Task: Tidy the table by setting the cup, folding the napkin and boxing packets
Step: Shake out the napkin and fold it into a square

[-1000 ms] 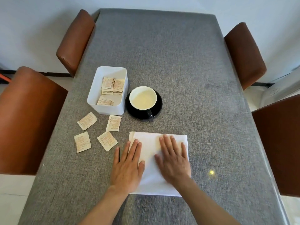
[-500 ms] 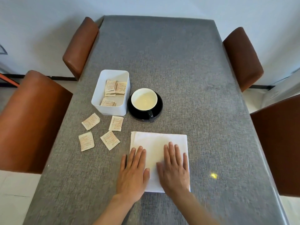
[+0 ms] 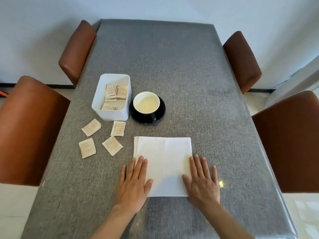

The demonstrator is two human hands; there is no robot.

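A white napkin lies flat and square on the grey table near me. My left hand rests palm down across its left edge, fingers spread. My right hand lies flat over its right edge, also spread. Neither hand grips anything. Behind the napkin a white-lined cup stands on a black saucer. To its left a white box holds several packets. Several more beige packets lie loose on the cloth, among them one at far left and one just below the box.
The grey tablecloth covers the whole table. Brown leather chairs stand at both sides: two on the left and two on the right. A bright light spot shows beside my right hand.
Both hands slid apart from the napkin's middle to its left and right edges. The head view shifted slightly.
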